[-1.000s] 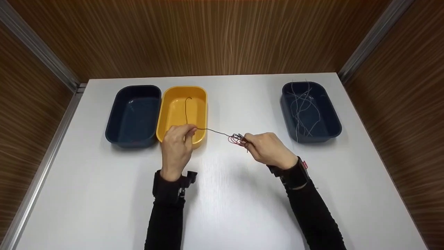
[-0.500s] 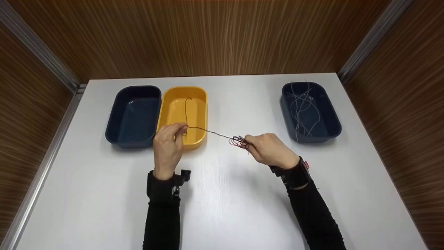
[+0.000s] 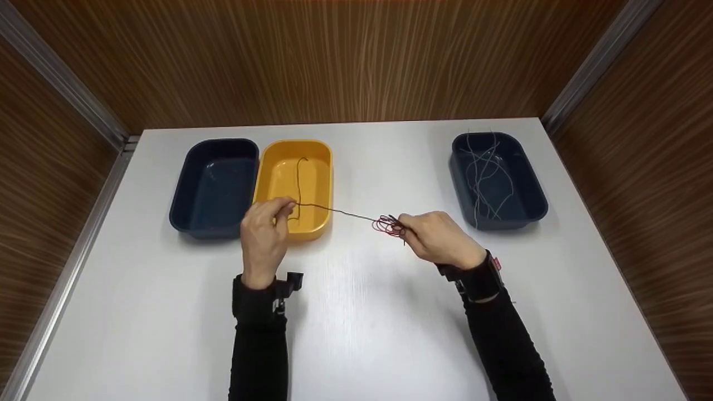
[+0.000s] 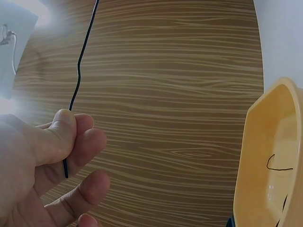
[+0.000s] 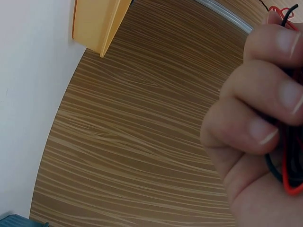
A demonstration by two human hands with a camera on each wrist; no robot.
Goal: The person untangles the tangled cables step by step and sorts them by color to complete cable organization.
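Note:
Between thumb and fingertips, my left hand (image 3: 263, 239) pinches a black wire (image 4: 78, 71) close to its end; a short tip sticks out below the thumb. The wire runs nearly straight across to a looped bundle of red and black wires (image 3: 389, 225). Curled fingers of my right hand (image 3: 443, 238) grip that bundle, and part of it is hidden inside the palm. In the head view the left fingertips overlap the yellow bin (image 3: 320, 228), in which another dark wire (image 3: 298, 178) lies bent.
A dark blue bin (image 3: 214, 189) stands against the yellow one on its left. At the right, another dark blue bin (image 3: 532, 214) holds several thin grey wires (image 3: 483, 172), some poking over its rim. Wood-grain panels (image 3: 356, 61) enclose the white table (image 3: 356, 334).
My left hand has moved left, drawing a longer stretch of black wire from the bundle. The right hand has shifted slightly right, and more of the yellow bin's wire shows.

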